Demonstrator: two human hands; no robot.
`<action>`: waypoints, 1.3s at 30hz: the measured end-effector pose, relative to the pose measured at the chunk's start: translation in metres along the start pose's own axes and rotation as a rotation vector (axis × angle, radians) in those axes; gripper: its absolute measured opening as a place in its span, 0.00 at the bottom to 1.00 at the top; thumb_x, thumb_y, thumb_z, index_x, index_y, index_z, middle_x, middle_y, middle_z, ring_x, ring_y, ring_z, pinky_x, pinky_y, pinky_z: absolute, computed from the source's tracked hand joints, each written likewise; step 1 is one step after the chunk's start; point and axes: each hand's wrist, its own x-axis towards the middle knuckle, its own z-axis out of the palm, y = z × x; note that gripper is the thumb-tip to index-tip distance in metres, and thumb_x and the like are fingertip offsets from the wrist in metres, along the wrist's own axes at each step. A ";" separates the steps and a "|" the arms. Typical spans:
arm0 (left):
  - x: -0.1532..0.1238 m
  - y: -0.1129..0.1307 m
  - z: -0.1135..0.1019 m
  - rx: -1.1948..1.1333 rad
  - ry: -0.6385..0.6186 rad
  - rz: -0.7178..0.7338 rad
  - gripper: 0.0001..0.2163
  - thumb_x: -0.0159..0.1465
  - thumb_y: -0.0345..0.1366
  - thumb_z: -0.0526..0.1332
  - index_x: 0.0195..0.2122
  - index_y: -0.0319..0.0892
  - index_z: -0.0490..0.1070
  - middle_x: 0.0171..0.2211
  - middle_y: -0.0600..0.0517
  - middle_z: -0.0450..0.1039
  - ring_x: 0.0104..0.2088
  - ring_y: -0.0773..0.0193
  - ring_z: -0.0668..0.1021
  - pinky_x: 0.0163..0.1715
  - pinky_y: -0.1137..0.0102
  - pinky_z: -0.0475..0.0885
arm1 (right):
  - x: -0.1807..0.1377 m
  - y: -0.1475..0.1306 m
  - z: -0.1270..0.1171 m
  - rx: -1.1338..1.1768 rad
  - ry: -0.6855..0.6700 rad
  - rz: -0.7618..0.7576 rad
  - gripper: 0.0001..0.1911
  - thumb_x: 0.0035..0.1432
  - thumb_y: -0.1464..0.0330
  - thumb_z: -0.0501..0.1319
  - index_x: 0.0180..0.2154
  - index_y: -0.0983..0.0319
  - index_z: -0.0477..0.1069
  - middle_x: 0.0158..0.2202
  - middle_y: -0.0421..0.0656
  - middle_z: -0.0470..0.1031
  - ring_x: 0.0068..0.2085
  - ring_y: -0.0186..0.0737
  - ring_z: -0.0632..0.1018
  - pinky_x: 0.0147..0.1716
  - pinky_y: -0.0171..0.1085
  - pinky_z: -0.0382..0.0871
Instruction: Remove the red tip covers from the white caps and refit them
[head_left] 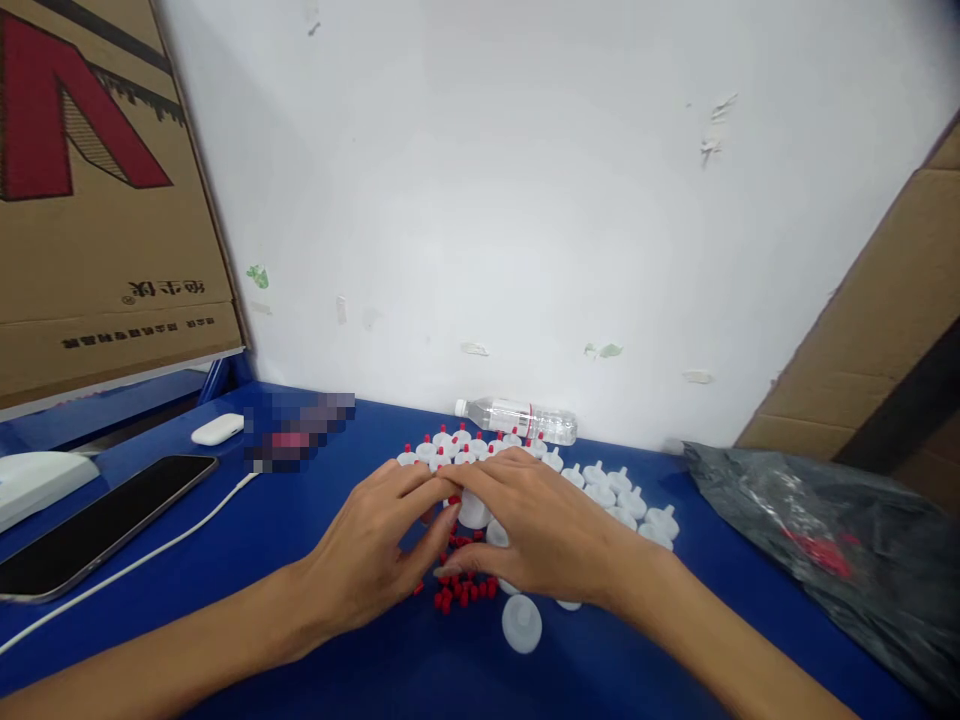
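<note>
My left hand [379, 535] is curled at the middle of the table, its thumb tip beside a small red cap [454, 499]. What its closed fingers hold is hidden. My right hand [536, 520] arches over a white disc-shaped part [474, 512], thumb apart from the fingers; the fingertips meet the left hand's and are partly covered. Loose red caps [466, 592] lie in a pile below both hands. Behind them, several white discs with nozzles stand, those on the far left wearing red caps. One white disc [522, 624] lies apart near my right wrist.
A clear plastic bottle [517, 418] lies against the wall. More uncapped white parts [619, 490] stand at the right, near a dark plastic bag [817, 550]. On the left are a phone [105, 515], a white cable [150, 555], a small white case [217, 429] and a cardboard box [112, 240].
</note>
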 end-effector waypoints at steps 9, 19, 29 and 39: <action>-0.004 0.009 0.001 -0.085 -0.092 0.001 0.06 0.70 0.29 0.53 0.35 0.42 0.67 0.30 0.52 0.69 0.28 0.62 0.68 0.31 0.65 0.62 | 0.005 -0.007 -0.002 -0.280 -0.088 -0.104 0.06 0.66 0.67 0.65 0.40 0.63 0.72 0.38 0.45 0.80 0.39 0.44 0.79 0.49 0.44 0.66; -0.005 0.001 0.001 -0.148 -0.071 -0.025 0.09 0.72 0.30 0.50 0.33 0.44 0.62 0.26 0.56 0.65 0.26 0.64 0.66 0.30 0.67 0.60 | 0.003 -0.006 -0.002 -0.312 -0.074 -0.107 0.12 0.69 0.60 0.61 0.42 0.63 0.74 0.38 0.44 0.79 0.39 0.44 0.79 0.45 0.44 0.66; -0.011 -0.005 0.006 -0.305 -0.136 -0.006 0.11 0.76 0.32 0.48 0.34 0.44 0.60 0.28 0.57 0.63 0.27 0.66 0.65 0.31 0.69 0.61 | 0.001 -0.008 0.002 -0.411 -0.051 -0.187 0.11 0.71 0.60 0.60 0.40 0.62 0.71 0.38 0.42 0.78 0.38 0.43 0.78 0.44 0.44 0.65; -0.005 0.007 0.002 -0.714 -0.154 -0.346 0.19 0.78 0.44 0.45 0.29 0.44 0.56 0.23 0.59 0.53 0.23 0.69 0.57 0.24 0.72 0.56 | 0.003 -0.013 0.004 -0.628 0.191 -0.284 0.08 0.72 0.65 0.57 0.40 0.61 0.71 0.34 0.38 0.77 0.30 0.39 0.75 0.46 0.46 0.65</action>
